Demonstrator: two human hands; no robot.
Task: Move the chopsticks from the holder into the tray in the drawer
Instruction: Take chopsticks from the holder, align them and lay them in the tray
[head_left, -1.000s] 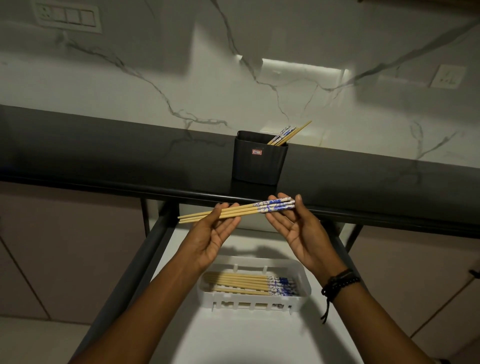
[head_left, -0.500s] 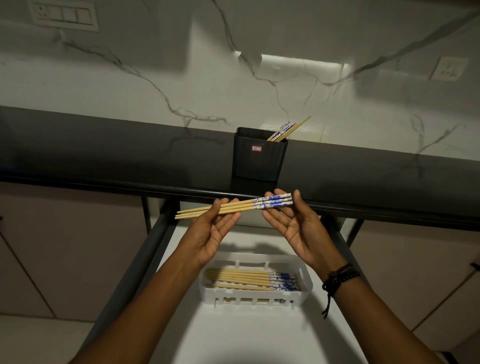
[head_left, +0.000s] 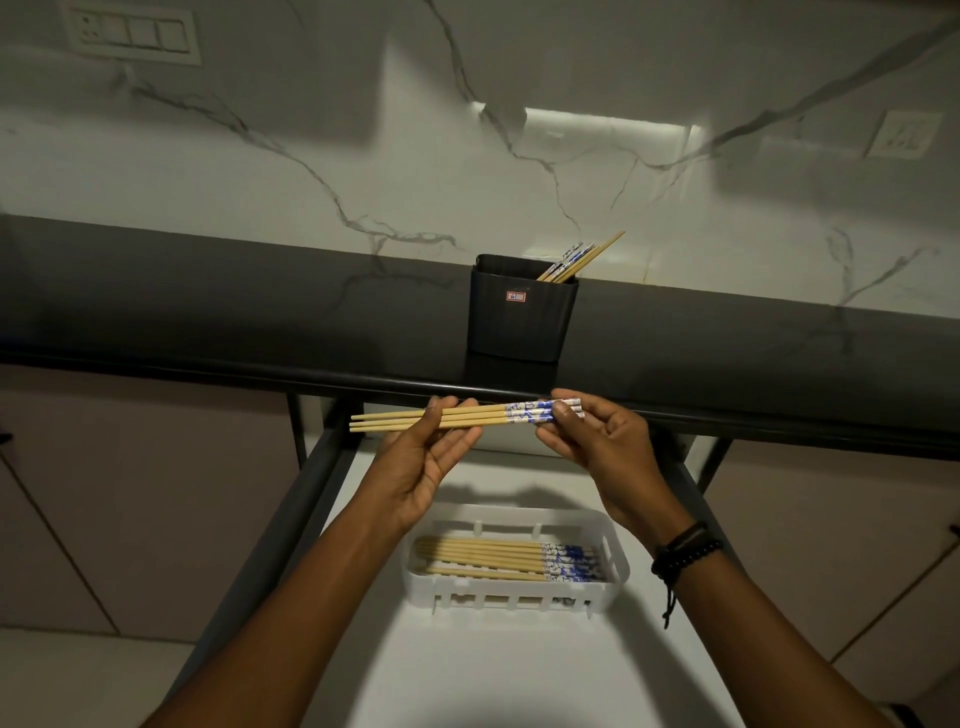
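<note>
- Wooden chopsticks (head_left: 467, 417) sit level above the open drawer (head_left: 467, 675), on the near side of the holder (head_left: 522, 317).
- Your left hand (head_left: 421, 467) pinches their plain shafts.
- Your right hand (head_left: 597, 447) grips their blue ends.

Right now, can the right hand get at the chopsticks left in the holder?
Probably not yet. The way looks free: the holder stands open-topped on the counter just beyond the right hand, chopsticks leaning out. But that hand pinches the bundle by its patterned end, the left hand gripping the bare wood.
</note>
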